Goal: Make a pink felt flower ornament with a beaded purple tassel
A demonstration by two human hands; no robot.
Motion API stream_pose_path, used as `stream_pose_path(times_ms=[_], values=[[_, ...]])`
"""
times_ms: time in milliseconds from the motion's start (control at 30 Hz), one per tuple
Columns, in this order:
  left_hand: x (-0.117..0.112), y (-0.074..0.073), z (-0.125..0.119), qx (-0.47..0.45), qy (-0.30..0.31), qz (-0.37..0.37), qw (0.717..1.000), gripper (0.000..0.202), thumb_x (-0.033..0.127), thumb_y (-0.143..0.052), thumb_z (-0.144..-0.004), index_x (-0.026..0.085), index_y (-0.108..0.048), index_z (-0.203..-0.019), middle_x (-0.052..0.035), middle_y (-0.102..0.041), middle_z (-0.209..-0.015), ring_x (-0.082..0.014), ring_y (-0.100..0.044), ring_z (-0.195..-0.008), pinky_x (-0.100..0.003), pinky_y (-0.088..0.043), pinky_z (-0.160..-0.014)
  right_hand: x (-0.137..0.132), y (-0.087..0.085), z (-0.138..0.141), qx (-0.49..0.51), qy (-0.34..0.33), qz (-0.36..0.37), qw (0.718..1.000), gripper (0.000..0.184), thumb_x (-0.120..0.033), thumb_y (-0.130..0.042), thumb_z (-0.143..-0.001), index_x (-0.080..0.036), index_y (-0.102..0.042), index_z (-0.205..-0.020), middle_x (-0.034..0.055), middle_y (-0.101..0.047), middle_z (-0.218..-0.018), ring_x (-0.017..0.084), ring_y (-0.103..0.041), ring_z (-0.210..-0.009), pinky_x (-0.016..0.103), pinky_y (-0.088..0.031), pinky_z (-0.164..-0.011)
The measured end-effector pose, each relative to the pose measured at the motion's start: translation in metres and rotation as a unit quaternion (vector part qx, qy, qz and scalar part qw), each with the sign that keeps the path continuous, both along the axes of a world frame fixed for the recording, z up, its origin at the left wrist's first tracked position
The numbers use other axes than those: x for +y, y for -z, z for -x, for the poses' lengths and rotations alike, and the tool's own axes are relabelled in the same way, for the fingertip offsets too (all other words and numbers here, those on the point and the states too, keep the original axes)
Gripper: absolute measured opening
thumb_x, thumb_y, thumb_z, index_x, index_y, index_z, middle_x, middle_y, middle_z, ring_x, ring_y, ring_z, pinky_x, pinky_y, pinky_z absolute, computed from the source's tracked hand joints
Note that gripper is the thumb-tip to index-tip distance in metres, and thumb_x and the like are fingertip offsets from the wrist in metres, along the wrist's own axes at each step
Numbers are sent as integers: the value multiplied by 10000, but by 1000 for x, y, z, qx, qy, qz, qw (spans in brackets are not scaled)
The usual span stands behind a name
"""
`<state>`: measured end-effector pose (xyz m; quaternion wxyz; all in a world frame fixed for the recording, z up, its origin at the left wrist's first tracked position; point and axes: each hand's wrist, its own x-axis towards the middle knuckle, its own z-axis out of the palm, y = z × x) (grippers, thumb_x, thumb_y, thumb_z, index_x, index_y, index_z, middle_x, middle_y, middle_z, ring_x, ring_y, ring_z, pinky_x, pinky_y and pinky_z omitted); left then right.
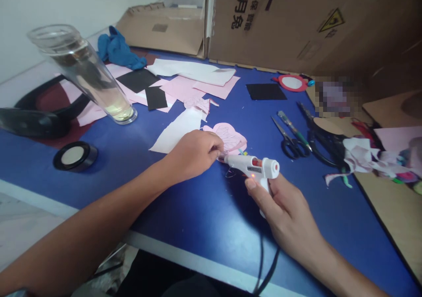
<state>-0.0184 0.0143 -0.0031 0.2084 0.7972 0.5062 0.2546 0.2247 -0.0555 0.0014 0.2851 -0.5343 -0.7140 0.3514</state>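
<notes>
My right hand [286, 209] is wrapped round the handle of a white glue gun [244, 165], whose small orange light is lit. The gun's nozzle points left, close to the fingertips of my left hand [199, 152]. Those fingers are pinched at the edge of a pink paper cutout [229, 135] with rounded lobes and drawn lines. My fingers and the gun hide its lower left edge. A small yellow and blue bit sticks out between the cutout and the gun. Just behind my left hand lies a piece of white paper [178, 132].
Pink sheets [184, 88] and black squares [156, 97] lie further back. On the left stand a glass bottle [95, 77] with liquid and a tape roll [75, 155]. Small scissors [293, 145], a pen [295, 130] and larger scissors [321, 143] lie right. A cardboard box [280, 33] stands behind.
</notes>
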Motion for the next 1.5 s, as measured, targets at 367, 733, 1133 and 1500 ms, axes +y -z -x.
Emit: stream_pose_path(times_ms=[367, 733, 1133, 1500], values=[[0, 1, 1, 0, -1, -1, 1000, 220, 94, -656, -892, 227, -832, -887, -51, -849, -941, -241, -791, -957, -374, -615, -952, -1, -1, -2, 1, -4, -10, 1000, 338, -516, -585, -1099, -230, -639, -926, -42, -527, -673, 148, -447, -577, 288, -341, -516], [-1, -1, 1, 8, 6, -7, 1000, 236, 84, -630, -887, 222, -821, -878, -56, -847, -951, -239, -791, -956, -379, -617, -958, -4, -3, -7, -1, 11, 0, 1000, 365, -542, -589, -1087, -249, -606, -868, -54, -484, -636, 149, -417, -543, 288, -304, -491], [1, 0, 2, 13, 13, -9, 1000, 246, 85, -614, -887, 221, -817, -854, -54, -846, -960, -240, -793, -970, -372, -613, -957, -6, 0, -16, -4, 26, -2, 1000, 394, -567, -605, -1076, -261, -585, -828, -40, -497, -630, 168, -459, -558, 292, -327, -490], [0, -2, 1, 6, 13, -10, 1000, 225, 109, -626, -899, 228, -810, -845, -52, -835, -929, -239, -788, -943, -372, -616, -940, -3, -2, -16, 4, 45, -14, 999, 413, -566, -623, -1062, -267, -563, -784, -42, -447, -621, 163, -402, -540, 303, -333, -501]])
